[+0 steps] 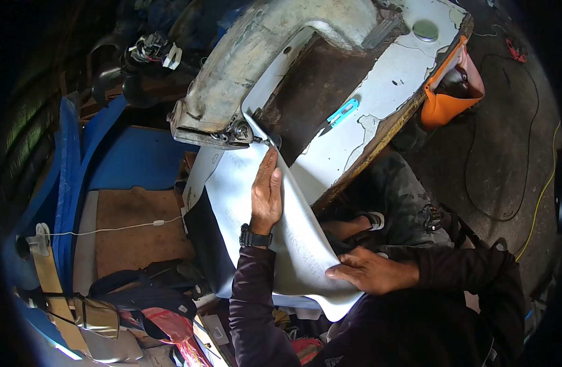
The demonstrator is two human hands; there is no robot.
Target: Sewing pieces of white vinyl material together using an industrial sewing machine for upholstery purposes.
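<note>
White sheet material (293, 244) runs under the sewing machine head (232, 122) on the chipped worktop (385, 79). Left hand (266, 196) lies flat, fingers together, steering it by the needle; right hand (369, 269) presses open on the near edge, keeping it taut. Needle itself is too small to see.

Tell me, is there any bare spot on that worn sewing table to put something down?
Bare patches: the white tabletop between the turquoise tool and the round lid. Crowded: under the machine head, where the grey sheet lies beneath the left hand and right hand.
</note>
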